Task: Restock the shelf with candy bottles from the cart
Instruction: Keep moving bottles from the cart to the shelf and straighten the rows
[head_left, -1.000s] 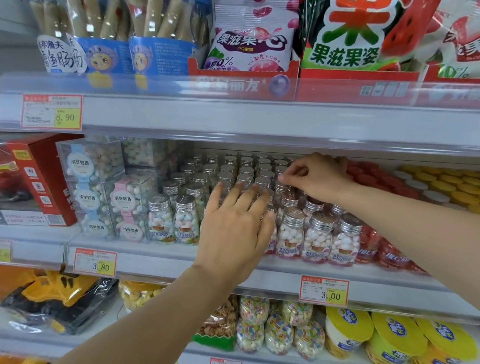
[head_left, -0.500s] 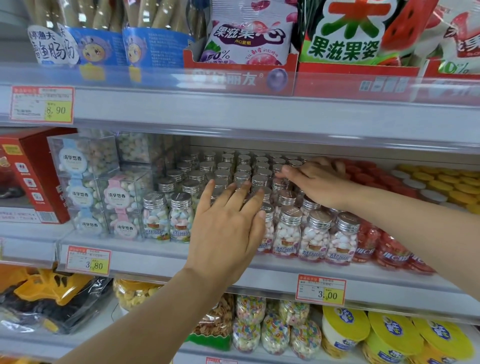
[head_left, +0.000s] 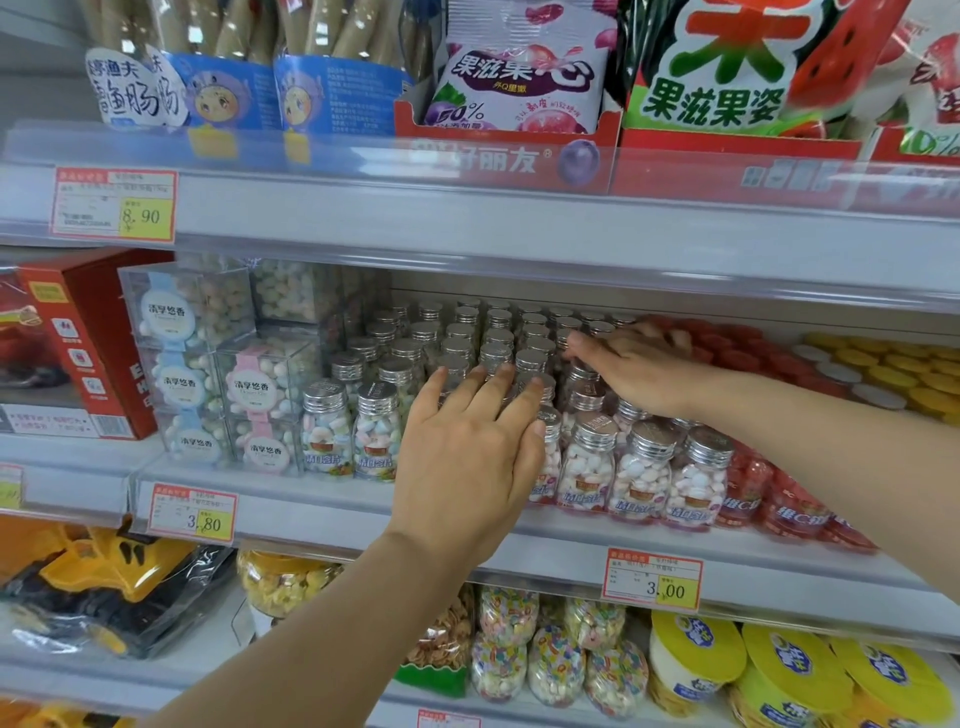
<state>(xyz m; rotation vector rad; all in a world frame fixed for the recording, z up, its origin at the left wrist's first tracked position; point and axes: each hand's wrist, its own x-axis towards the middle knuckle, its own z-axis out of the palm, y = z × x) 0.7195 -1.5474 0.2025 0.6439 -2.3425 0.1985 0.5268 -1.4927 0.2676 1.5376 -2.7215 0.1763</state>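
Several clear candy bottles (head_left: 591, 465) with silver caps stand in tight rows on the middle shelf (head_left: 332, 512). My left hand (head_left: 467, 457) is flat against the front row, fingers stretched out over the caps, and it hides the bottles behind it. My right hand (head_left: 641, 371) lies palm down on the caps further back and to the right, its fingers straight and blurred. Neither hand holds a bottle. The cart is out of view.
Clear candy cubes (head_left: 218, 379) and a red box (head_left: 91, 338) stand left of the bottles; red-capped bottles (head_left: 748, 488) and yellow lids (head_left: 893, 369) stand right. The upper shelf (head_left: 467, 223) hangs low over the caps. Jars (head_left: 550, 654) fill the shelf below.
My right hand has gone from pinched fingertips above the caps to lying flat on them, slightly lower and further back. My left hand has stayed against the front row, reaching slightly further in.
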